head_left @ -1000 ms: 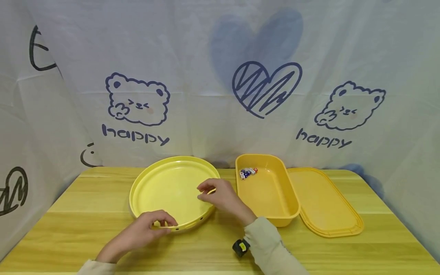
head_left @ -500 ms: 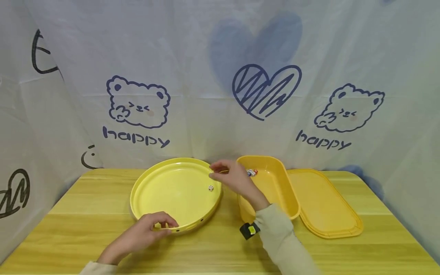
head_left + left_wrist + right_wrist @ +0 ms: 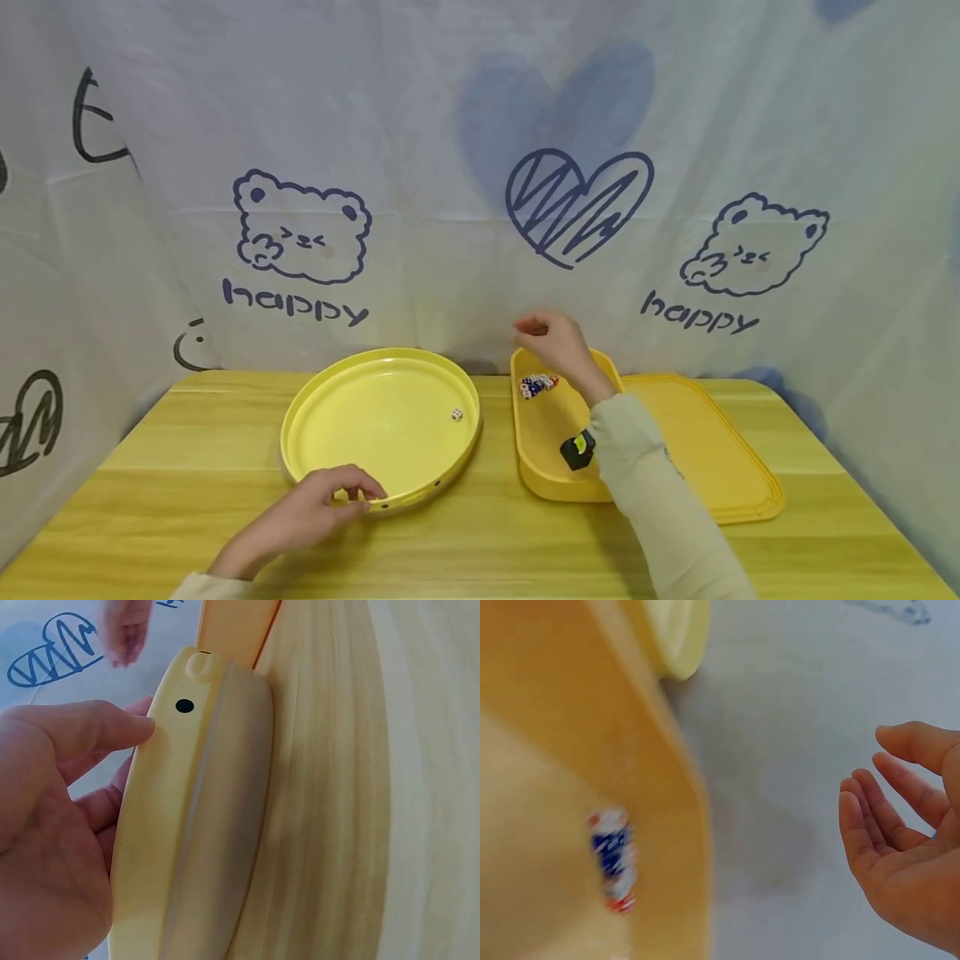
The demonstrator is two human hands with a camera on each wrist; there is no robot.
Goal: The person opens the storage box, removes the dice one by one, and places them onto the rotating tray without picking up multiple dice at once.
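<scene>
My left hand (image 3: 322, 504) grips the near rim of a round yellow tray (image 3: 360, 433). In the left wrist view its thumb (image 3: 112, 727) presses the outer wall, with the other fingers behind the rim. A single white die (image 3: 457, 414) lies inside the tray near its right edge. My right hand (image 3: 558, 346) hovers over the far end of an orange-yellow box (image 3: 558, 492), its fingers loosely bent. Nothing shows between thumb and fingertips of that right hand (image 3: 915, 825) in the right wrist view. Several white, blue and red dice (image 3: 536, 385) are heaped in the box's far left corner.
An orange-yellow lid (image 3: 720, 450) lies flat to the right of the box, partly covered by the right sleeve (image 3: 667, 492). A printed white cloth (image 3: 435, 167) hangs behind the wooden table (image 3: 480, 550).
My right hand has moved right and away from the tray to above the box. A white die now shows in the tray where none was seen. The left hand has stayed on the rim.
</scene>
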